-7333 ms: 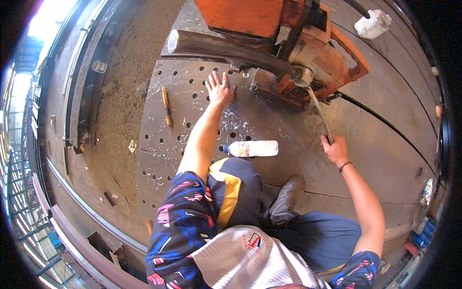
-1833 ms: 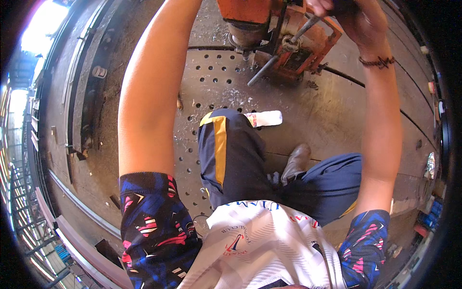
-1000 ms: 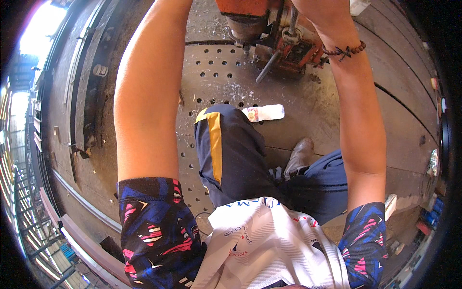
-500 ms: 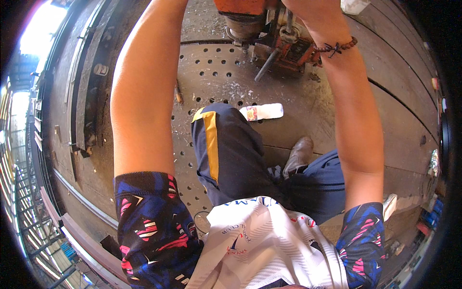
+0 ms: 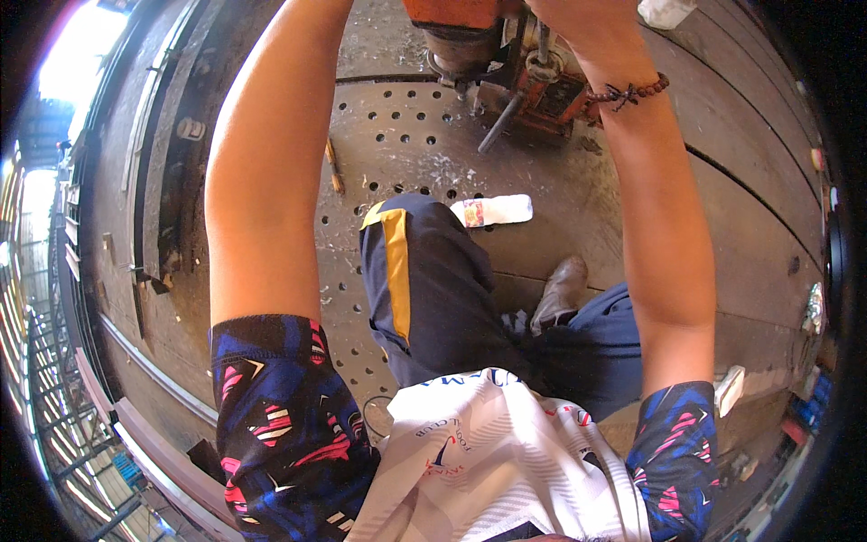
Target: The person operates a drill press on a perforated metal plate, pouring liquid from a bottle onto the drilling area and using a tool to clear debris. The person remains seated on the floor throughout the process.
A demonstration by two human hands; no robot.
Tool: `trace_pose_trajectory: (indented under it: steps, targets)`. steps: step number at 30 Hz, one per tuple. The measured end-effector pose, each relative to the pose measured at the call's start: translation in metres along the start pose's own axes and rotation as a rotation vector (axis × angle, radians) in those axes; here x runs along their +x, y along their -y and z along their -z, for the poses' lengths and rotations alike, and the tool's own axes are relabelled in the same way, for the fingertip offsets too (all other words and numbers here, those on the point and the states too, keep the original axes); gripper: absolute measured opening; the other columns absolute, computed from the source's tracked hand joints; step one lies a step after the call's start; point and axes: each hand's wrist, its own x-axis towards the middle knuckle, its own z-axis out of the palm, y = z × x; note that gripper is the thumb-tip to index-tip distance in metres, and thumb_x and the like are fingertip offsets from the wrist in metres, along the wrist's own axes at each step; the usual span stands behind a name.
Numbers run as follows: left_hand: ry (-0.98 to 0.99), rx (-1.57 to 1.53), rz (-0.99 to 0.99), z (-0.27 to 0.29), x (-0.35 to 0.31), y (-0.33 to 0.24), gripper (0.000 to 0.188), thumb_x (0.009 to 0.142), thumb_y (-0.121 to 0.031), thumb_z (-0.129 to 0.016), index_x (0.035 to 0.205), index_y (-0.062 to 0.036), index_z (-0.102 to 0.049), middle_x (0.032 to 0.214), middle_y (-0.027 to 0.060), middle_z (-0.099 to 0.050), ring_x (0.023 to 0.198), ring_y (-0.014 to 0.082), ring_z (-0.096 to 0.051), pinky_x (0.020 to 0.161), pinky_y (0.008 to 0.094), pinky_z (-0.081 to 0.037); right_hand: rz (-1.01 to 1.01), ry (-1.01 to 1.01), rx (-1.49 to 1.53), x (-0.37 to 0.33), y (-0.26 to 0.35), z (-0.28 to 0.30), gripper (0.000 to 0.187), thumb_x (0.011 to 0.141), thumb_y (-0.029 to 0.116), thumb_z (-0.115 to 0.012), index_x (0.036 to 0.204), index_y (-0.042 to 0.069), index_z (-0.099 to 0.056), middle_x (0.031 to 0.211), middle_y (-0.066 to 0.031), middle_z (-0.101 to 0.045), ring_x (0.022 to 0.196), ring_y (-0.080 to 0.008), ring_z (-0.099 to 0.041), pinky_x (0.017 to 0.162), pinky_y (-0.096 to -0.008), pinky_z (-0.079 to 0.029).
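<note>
An orange-red drilling machine (image 5: 452, 14) with a dark cylindrical body stands on the metal surface at the top of the view. Beside it, a slanted metal rod (image 5: 502, 122) juts out from an orange lower block. My right hand (image 5: 591, 23) is at the machine's upper right, cut off by the top edge, so I cannot see whether its fingers grip anything. A beaded bracelet (image 5: 632, 90) circles that wrist. My left forearm reaches up past the top edge to the left of the machine, and that hand is out of the picture.
A white bottle (image 5: 506, 210) lies by my knee on the plate with rows of holes (image 5: 397, 104). Left of it is a brush (image 5: 335, 172). Metal shavings are scattered below the machine. A white cup (image 5: 191, 129) stands near long steel bars (image 5: 163, 181) at left.
Both my arms have shifted very slightly to the left. The machine, bottle and brush look almost the same.
</note>
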Motion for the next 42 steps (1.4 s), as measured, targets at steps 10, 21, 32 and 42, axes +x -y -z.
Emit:
trace_pose_trajectory:
  steps: [10, 21, 32, 42]
  targets:
    - [-0.027, 0.078, 0.032, -0.003, -0.003, -0.007, 0.058, 0.073, -0.052, -0.063, 0.111, -0.0079, -0.064, 0.111, 0.0203, -0.065, 0.108, 0.0377, -0.059, 0.09, 0.0448, -0.047, -0.332, 0.175, 0.088, 0.011, 0.01, 0.016, 0.014, 0.08, 0.009, -0.061, 0.069, 0.001, -0.059, 0.055, 0.0045, -0.05, 0.043, -0.003, -0.041, 0.039, -0.0217, -0.03]
    - [-0.016, 0.07, 0.084, -0.005, -0.008, -0.014, 0.062, 0.073, -0.051, -0.062, 0.118, -0.0086, -0.061, 0.117, 0.0211, -0.063, 0.111, 0.0381, -0.058, 0.093, 0.0455, -0.046, -0.317, 0.275, 0.185, 0.013, 0.001, 0.022, 0.013, 0.082, 0.01, -0.063, 0.071, 0.004, -0.06, 0.054, 0.0037, -0.051, 0.042, -0.0023, -0.042, 0.037, -0.0201, -0.03]
    - [-0.053, -0.229, -0.038, -0.008, -0.008, -0.002, 0.067, 0.08, -0.054, -0.06, 0.124, -0.0036, -0.058, 0.122, 0.02, -0.062, 0.117, 0.031, -0.057, 0.098, 0.0404, -0.044, -0.294, 0.249, -0.002, 0.008, 0.013, 0.026, 0.013, 0.079, 0.013, -0.066, 0.079, 0.001, -0.062, 0.056, 0.0036, -0.052, 0.046, -0.0043, -0.046, 0.043, -0.0218, -0.035]
    - [-0.149, -0.924, -0.145, 0.038, -0.058, -0.138, 0.065, 0.096, -0.055, -0.042, 0.11, 0.0046, -0.064, 0.11, 0.0174, -0.066, 0.109, 0.0234, -0.06, 0.096, 0.0346, -0.044, -0.51, 0.448, 0.029, 0.012, 0.023, 0.065, 0.032, 0.081, 0.009, -0.063, 0.11, -0.004, -0.063, 0.097, -0.0094, -0.068, 0.101, -0.0195, -0.061, 0.095, -0.0306, -0.042]
